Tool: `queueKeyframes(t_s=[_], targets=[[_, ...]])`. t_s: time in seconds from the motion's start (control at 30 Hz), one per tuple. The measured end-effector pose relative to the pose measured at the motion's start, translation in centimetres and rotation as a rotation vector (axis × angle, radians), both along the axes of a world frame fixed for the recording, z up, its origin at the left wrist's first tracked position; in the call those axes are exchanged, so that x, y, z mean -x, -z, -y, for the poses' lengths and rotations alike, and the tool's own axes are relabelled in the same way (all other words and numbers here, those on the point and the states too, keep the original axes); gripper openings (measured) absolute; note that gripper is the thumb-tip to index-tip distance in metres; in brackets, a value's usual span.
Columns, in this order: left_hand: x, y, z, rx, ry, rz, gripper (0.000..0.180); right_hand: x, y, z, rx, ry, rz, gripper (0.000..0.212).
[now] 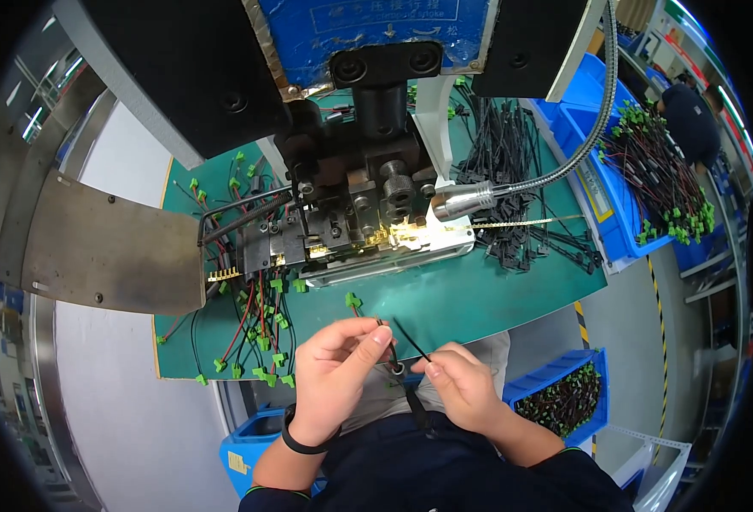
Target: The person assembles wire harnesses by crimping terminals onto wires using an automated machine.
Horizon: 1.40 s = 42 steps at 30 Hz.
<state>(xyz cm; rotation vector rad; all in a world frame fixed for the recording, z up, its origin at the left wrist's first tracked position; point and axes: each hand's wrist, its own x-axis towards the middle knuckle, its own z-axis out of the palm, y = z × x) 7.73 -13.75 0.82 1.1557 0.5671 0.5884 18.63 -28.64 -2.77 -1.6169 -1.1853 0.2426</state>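
A terminal crimping press (pixel 381 111) looms nearest. Over the near edge of the green bench (pixel 487 299), a black wire lead (pixel 411 340) spans the hands; it looks light, limp and easily bent, best pinched close to its end. The left hand (pixel 338 367) pinches it between thumb and forefinger, a green connector (pixel 353 300) just beyond; the right hand (pixel 463 388) pinches it likewise, fingertips together.
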Motion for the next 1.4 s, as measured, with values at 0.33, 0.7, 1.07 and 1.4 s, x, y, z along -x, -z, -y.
queueKeyframes(t_s=[0.33,0.7,1.07,1.4], targets=[[0.2,-0.3,0.2,0.026,-0.025,0.055,0.012,0.2,0.2,1.1,0.272,-0.269,-1.063,0.022],[0.3,-0.2,0.2,-0.026,-0.015,0.008,0.01,-0.8,-0.7,0.4,0.24,-0.356,-0.652,0.016],[-1.7,-1.1,0.6,-0.413,0.0,-0.058,0.007,-2.6,-5.9,-4.7,0.014,-0.105,-0.379,0.012],[-4.5,-1.7,-0.5,-0.132,-0.056,0.021,0.007,-2.8,-2.7,-4.9,-0.11,-0.076,-0.769,0.013]])
